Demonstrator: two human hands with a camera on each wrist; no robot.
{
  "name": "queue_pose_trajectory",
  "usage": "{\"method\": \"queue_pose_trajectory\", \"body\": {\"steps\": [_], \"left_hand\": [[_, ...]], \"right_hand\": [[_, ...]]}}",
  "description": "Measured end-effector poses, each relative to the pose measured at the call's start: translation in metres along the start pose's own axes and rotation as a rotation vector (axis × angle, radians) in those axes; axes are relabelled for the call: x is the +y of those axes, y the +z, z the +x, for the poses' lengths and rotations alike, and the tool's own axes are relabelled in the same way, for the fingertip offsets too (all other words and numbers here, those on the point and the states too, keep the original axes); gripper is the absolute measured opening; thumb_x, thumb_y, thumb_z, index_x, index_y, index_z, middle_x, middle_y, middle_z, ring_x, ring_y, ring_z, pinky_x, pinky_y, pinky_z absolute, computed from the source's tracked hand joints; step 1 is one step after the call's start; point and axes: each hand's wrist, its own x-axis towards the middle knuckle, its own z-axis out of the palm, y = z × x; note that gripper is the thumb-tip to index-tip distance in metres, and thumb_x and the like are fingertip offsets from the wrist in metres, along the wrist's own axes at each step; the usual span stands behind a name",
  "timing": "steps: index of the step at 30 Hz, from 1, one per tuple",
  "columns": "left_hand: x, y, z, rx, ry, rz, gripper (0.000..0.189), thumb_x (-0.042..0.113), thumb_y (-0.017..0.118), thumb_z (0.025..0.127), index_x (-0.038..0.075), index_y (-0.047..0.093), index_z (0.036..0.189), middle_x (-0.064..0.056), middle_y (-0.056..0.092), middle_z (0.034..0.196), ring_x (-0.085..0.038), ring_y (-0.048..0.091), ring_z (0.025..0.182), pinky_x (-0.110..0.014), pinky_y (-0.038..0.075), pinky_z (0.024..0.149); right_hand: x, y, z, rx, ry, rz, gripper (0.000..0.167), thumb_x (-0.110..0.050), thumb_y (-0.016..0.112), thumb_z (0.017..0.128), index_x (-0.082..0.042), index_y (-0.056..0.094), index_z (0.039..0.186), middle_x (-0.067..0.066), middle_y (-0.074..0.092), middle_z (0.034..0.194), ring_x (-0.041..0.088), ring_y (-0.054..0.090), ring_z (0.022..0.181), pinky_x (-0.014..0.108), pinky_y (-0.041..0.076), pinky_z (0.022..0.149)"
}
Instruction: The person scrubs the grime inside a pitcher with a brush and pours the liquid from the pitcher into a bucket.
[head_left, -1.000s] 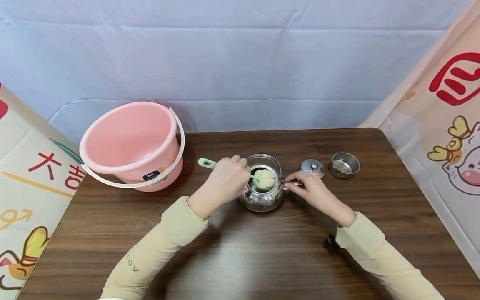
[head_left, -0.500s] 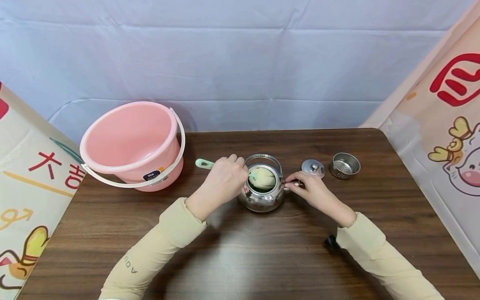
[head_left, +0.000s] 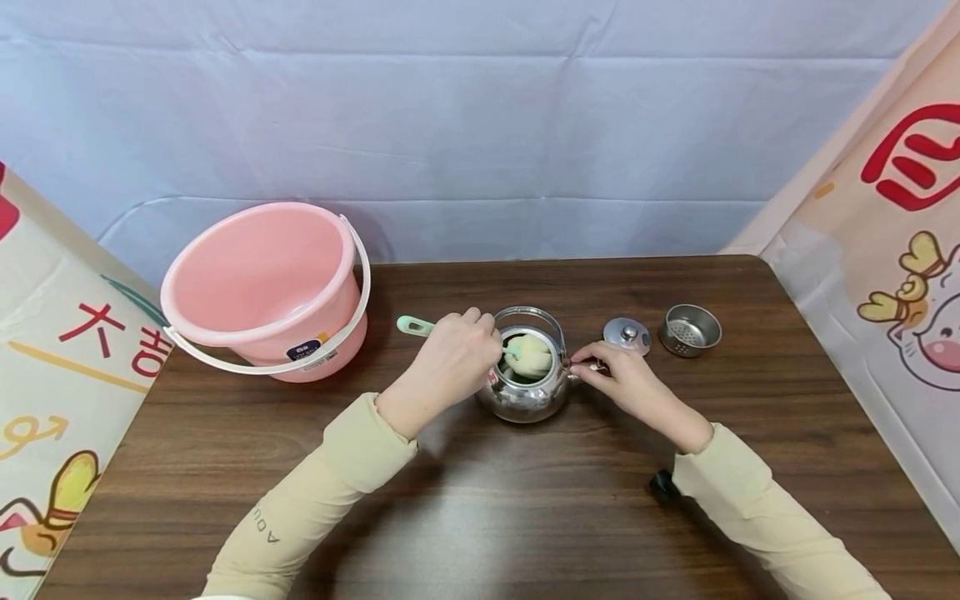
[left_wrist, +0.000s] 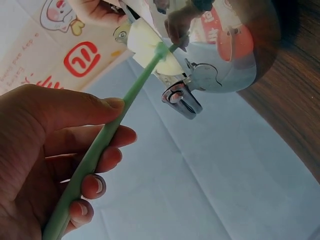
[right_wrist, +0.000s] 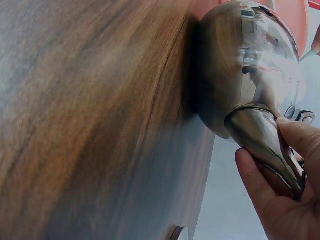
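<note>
A shiny steel teapot (head_left: 521, 407) stands upright on the table with its mouth uncovered and its bail handle raised at the back. My left hand (head_left: 453, 354) grips the green handle of a sponge brush (left_wrist: 102, 142), thumb along the stick and fingers curled around it. The brush's pale yellow sponge head (head_left: 531, 357) sits inside the teapot's mouth. On the other side, my right hand (head_left: 626, 379) holds the teapot by its spout (right_wrist: 262, 135), pinched between thumb and fingers in the right wrist view.
A pink bucket (head_left: 347, 325) with a white handle stands at the left. Right of the teapot lie a steel lid (head_left: 627, 336) and a perforated strainer cup (head_left: 690, 332). A pale cloth (head_left: 480, 150) hangs behind the wooden table (head_left: 480, 517).
The sponge head moved left and up in the teapot's mouth, then back right, the left hand moving along with it. My right hand and the teapot stay in place.
</note>
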Motion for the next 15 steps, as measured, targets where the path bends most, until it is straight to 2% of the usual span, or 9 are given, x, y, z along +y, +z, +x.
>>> {"method": "queue_pose_trajectory", "body": {"steps": [4,8,15], "left_hand": [[0.0012,-0.0012,-0.0003,-0.026,0.01,-0.021,0.006,0.007,0.065,0.062,0.01,0.06,0.06,-0.002,0.048,0.06,-0.019,0.045,0.055,-0.025,0.032,0.044],[0.0024,-0.0017,-0.0011,-0.044,0.015,-0.034,0.009,0.015,0.07,0.061,0.011,0.062,0.062,-0.002,0.05,0.062,-0.019,0.045,0.056,-0.025,0.033,0.045],[0.0039,-0.0047,-0.0029,-0.043,0.037,-0.037,0.012,0.017,0.072,0.062,0.011,0.061,0.061,-0.001,0.048,0.062,-0.018,0.044,0.055,-0.024,0.032,0.044]], "right_hand": [[-0.0002,-0.0002,0.0004,-0.001,0.001,0.0,0.011,-0.014,0.062,0.086,-0.007,0.066,0.094,0.003,0.066,0.091,0.018,0.06,0.083,0.036,0.048,0.071],[-0.0002,-0.0001,0.0006,-0.004,0.005,-0.002,0.011,-0.014,0.062,0.086,-0.007,0.066,0.094,0.003,0.066,0.09,0.018,0.06,0.082,0.036,0.048,0.07],[-0.0005,-0.0004,-0.0001,-0.008,0.009,-0.007,0.012,-0.015,0.062,0.086,-0.007,0.066,0.094,0.004,0.066,0.091,0.018,0.06,0.082,0.036,0.048,0.07]]}}
